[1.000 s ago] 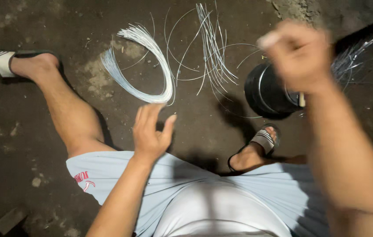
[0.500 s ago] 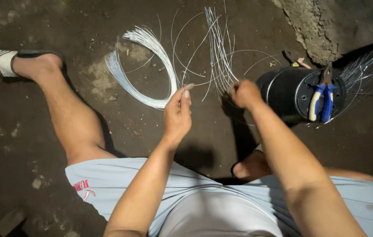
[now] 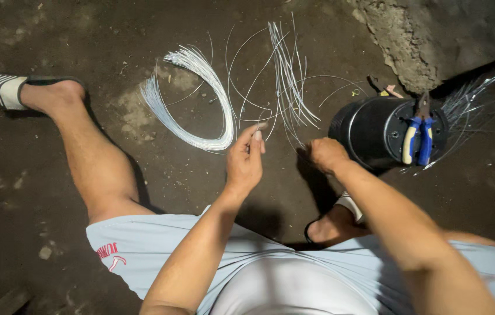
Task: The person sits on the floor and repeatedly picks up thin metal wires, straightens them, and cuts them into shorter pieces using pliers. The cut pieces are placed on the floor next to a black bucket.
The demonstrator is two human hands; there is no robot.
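Note:
My left hand [image 3: 246, 160] is held above the dark ground with its fingertips pinched on a thin white wire [image 3: 262, 99] that curves away toward the loose wires. My right hand [image 3: 324, 154] is closed low near the ground, on the lower ends of a bundle of straight white wires [image 3: 287, 81]; I cannot tell exactly which strands it grips. A curved bundle of white wires [image 3: 201, 99] lies to the left of both hands. A black cylindrical can [image 3: 376, 131] stands to the right of my right hand, with blue-and-yellow-handled pliers [image 3: 418, 137] lying on top.
My left leg stretches out to a striped sandal [image 3: 4, 90] at the far left. My right foot in a sandal [image 3: 341, 219] is tucked under my right arm. A rough concrete wall [image 3: 434, 35] rises at the upper right, with more wires [image 3: 469, 99] behind the can.
My right hand came down from high up to the wire ends on the ground. My left hand moved forward and pinched a wire. The can with pliers came into view.

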